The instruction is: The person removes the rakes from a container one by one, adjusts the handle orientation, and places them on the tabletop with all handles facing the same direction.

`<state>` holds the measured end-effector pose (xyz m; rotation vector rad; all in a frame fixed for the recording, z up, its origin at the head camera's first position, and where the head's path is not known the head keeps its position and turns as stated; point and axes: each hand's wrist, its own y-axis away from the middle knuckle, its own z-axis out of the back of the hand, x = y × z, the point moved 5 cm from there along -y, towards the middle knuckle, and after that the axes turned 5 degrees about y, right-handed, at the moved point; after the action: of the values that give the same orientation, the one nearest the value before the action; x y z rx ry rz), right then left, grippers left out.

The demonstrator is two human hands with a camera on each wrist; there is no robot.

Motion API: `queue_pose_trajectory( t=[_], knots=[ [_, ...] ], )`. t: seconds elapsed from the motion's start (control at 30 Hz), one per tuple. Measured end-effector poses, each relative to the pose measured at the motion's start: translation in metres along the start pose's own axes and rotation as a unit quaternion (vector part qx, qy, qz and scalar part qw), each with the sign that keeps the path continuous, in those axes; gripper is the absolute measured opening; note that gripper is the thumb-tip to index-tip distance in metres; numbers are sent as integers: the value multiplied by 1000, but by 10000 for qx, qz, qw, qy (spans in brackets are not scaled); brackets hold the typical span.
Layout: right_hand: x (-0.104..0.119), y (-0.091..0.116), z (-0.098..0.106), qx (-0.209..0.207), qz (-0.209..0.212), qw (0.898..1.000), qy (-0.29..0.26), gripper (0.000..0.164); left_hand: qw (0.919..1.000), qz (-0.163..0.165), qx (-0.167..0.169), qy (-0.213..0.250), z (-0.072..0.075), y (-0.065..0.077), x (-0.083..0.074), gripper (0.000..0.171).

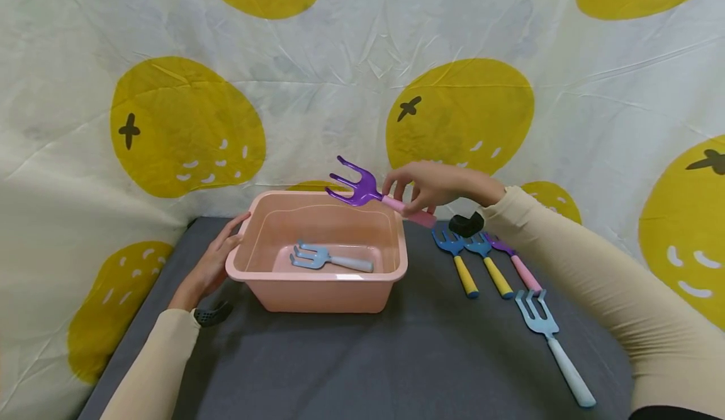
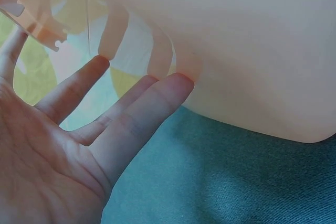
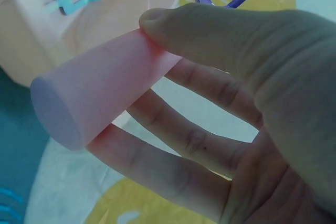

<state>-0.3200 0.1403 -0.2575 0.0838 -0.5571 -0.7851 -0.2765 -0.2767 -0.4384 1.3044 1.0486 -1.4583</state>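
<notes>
My right hand (image 1: 438, 186) pinches the pink handle of a purple garden hand fork (image 1: 362, 188) between thumb and fingers. The fork is raised at the right rear of a pink plastic basin (image 1: 317, 294), its tines pointing left over the rim. In the right wrist view the pink handle (image 3: 100, 85) lies across the fingertips. Inside the basin a light blue hand fork (image 1: 334, 261) lies on the floor, tines to the left. My left hand (image 1: 212, 262) rests its extended fingers against the basin's left side; the left wrist view shows the fingertips (image 2: 181, 82) at the wall.
Right of the basin lie two blue forks with yellow handles (image 1: 466, 275) (image 1: 498, 276), a purple fork with a pink handle (image 1: 527, 274), and nearer, a light blue fork (image 1: 569, 369). A grey cloth (image 1: 351, 369) covers the table. Behind hangs a white curtain (image 1: 328, 111) with yellow fruit prints.
</notes>
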Motion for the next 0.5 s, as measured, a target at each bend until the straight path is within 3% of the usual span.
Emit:
queue_pose_trajectory(
  t=[0.33,0.5],
  knots=[
    [-42,62,-17,-458,-387,9958,-697,46,10000,5,13,-70,2,0,-1,57],
    [-64,88,-33,-638,-274,9922,-1033,44,10000,63,24,5,1,1,0,57]
  ],
)
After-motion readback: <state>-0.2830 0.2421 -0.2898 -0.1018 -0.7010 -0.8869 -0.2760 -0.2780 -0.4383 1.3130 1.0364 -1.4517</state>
